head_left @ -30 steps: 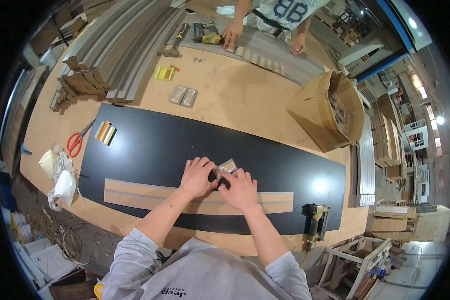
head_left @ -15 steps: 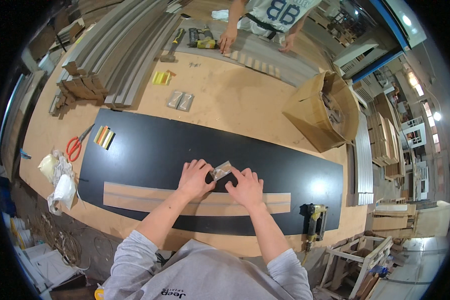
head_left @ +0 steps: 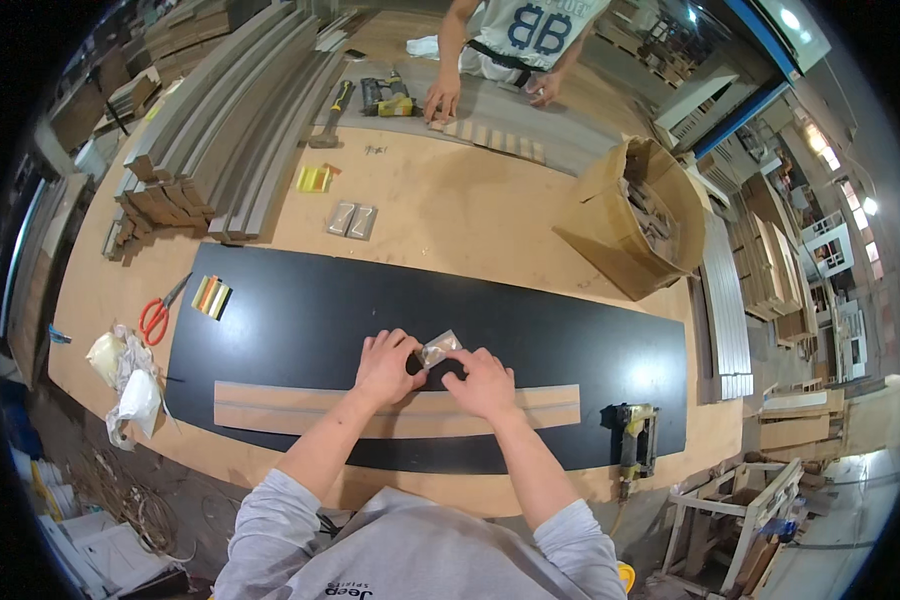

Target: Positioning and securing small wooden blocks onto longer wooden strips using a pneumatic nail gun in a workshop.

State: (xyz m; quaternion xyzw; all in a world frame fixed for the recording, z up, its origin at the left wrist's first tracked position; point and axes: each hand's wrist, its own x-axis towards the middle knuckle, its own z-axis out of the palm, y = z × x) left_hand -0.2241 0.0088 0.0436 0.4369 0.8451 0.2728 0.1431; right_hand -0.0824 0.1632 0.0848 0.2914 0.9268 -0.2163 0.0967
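Head view. Packet (head_left: pixel 439 348): small, clear, over the middle of the black panel (head_left: pixel 290 310), between both hands, seemingly for close fingerwork. Left hand (head_left: pixel 383 368): curled at packet's left edge; cannot tell whether pinching. Right hand (head_left: pixel 482 384): thumb and forefinger spread, forefinger at packet's right edge, apparently steadying. Nailer (head_left: pixel 634 440): panel's right end, probably for easy reach.

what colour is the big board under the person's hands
The board is plain black with a slight sheen, best seen in the head view.
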